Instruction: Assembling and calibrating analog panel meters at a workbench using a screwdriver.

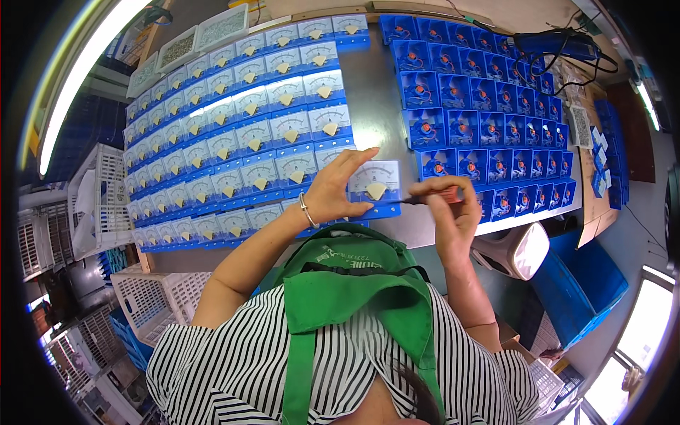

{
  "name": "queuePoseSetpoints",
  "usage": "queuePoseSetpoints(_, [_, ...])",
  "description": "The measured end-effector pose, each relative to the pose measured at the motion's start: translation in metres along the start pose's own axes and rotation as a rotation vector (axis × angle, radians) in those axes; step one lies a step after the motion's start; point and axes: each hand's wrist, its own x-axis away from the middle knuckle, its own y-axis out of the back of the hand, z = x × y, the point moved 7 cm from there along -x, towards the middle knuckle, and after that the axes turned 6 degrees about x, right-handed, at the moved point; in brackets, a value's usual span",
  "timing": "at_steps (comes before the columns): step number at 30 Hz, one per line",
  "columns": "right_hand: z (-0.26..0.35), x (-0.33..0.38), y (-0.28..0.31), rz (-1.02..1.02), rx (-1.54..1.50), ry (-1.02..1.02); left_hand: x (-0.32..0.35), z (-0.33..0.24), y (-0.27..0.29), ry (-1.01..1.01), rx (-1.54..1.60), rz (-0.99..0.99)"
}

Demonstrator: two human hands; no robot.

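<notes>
A panel meter (375,174) with a white scale, a cream fan-shaped piece and a blue base stands at the table's near edge. My left hand (334,188) grips its left side, thumb near the lower edge and fingers toward the top. In my right hand (455,216) is a screwdriver (414,200) with a red and black handle, fingers closed round it. Its shaft points left across the blue lower front of the meter; whether the tip sits on a screw is too small to tell.
Rows of similar meters (253,134) fill the table's left side. On the right stand rows of open blue boxes (462,129) with wires and red parts inside. Small-parts trays (221,28) lie far left. A dark blue corded tool (559,46) lies far right, and a stool (496,255) stands below.
</notes>
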Motion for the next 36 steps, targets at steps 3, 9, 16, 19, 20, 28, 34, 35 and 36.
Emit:
queuePoseSetpoints(3, [-0.039, -0.005, 0.038, -0.104, -0.087, -0.166, 0.004, 0.0, 0.004, -0.001, 0.037, -0.036])
queuePoseSetpoints(9, [-0.117, 0.04, 0.04, 0.0, -0.277, -0.827, -0.006, 0.006, -0.041, -0.03, 0.246, 0.124])
queuePoseSetpoints(16, [-0.1, 0.047, 0.072, 0.09, 1.102, -0.152, -0.023, 0.046, -0.011, -0.107, -0.08, 0.013])
queuePoseSetpoints(19, [-0.13, 0.046, 0.08, 0.111, 1.295, -0.102, -0.041, 0.064, 0.013, -0.126, -0.265, -0.067])
queuePoseSetpoints(20, [-0.14, 0.043, 0.084, 0.11, 1.323, -0.082, -0.053, 0.071, 0.017, -0.146, -0.269, -0.089])
queuePoseSetpoints(28, [-0.099, 0.027, 0.093, 0.002, 1.179, -0.071, -0.187, 0.162, 0.092, -0.072, -0.641, -0.182])
queuePoseSetpoints(34, [-0.081, 0.011, 0.084, -0.015, 1.036, -0.05, -0.276, 0.214, 0.131, 0.271, -1.115, -0.229])
queuePoseSetpoints(35, [-0.08, 0.007, 0.082, -0.005, 0.995, -0.078, -0.282, 0.216, 0.131, 0.269, -1.11, -0.219])
queuePoseSetpoints(36, [-0.077, 0.005, 0.082, -0.015, 1.001, -0.095, -0.288, 0.216, 0.126, 0.305, -1.094, -0.169])
